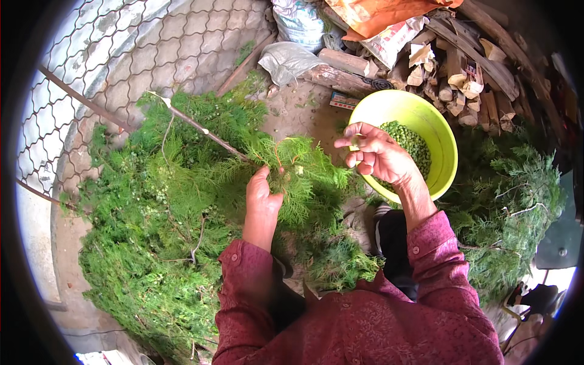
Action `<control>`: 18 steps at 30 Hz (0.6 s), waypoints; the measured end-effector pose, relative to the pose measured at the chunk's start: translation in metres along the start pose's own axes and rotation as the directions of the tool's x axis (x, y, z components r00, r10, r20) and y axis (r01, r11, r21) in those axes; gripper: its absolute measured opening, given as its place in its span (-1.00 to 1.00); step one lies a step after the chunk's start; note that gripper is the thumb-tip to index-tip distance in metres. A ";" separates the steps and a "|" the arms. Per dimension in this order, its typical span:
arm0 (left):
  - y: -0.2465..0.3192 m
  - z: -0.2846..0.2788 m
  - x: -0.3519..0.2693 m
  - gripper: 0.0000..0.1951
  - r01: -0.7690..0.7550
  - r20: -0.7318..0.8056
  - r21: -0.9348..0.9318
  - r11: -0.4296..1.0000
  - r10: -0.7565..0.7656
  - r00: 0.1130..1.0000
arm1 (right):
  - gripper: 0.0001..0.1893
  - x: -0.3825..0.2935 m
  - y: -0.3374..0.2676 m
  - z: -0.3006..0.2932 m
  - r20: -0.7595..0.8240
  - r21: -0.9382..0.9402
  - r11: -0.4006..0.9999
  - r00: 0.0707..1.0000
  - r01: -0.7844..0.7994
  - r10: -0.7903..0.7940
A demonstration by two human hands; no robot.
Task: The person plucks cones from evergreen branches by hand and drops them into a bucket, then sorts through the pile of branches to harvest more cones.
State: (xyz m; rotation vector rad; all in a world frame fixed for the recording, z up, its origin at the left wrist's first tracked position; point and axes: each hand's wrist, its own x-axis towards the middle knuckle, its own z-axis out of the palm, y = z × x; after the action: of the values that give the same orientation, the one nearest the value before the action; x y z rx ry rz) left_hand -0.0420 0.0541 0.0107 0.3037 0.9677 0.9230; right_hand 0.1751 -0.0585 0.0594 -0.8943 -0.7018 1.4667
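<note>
My left hand (263, 200) grips a leafy conifer branch (299, 182), arborvitae-like, with flat green sprays. Its woody stem (207, 132) runs up and left to a pale cut end, over a big heap of similar green branches (150, 219). My right hand (381, 153) is raised over the left rim of a yellow-green plastic basin (440, 150), fingers curled. Between those fingers shows a small greenish thing, perhaps a cone, partly hidden. Many small green cones (413, 143) lie in the basin, partly covered by the hand and wrist.
More cut branches (502, 200) lie at the right. Behind the basin are stacked firewood (456, 86), a log (337, 80) and woven sacks (299, 25). Wavy wire mesh (173, 41) stands at the upper left. My shoe (382, 219) is just below the basin.
</note>
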 end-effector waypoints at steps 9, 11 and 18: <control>-0.010 0.006 0.003 -0.85 0.042 0.021 0.018 0.999 -0.042 0.999 | -0.85 0.010 0.036 0.024 -0.009 -0.678 0.711 0.965 0.187 -0.263; -0.015 0.008 0.002 -0.85 0.059 0.001 0.020 0.998 -0.059 0.998 | -0.78 0.016 0.049 0.020 -0.059 -0.745 0.655 0.966 0.126 -0.253; -0.020 -0.003 0.004 -0.85 0.052 0.133 0.032 0.998 -0.056 0.990 | -0.70 0.022 0.048 0.037 -0.121 -0.942 0.337 0.932 0.001 -0.343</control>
State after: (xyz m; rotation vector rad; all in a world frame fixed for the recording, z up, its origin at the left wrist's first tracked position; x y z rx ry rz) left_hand -0.0326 0.0447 -0.0056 0.3577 0.8620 0.8291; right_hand 0.1191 -0.0388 0.0356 -1.8211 -1.4116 0.5490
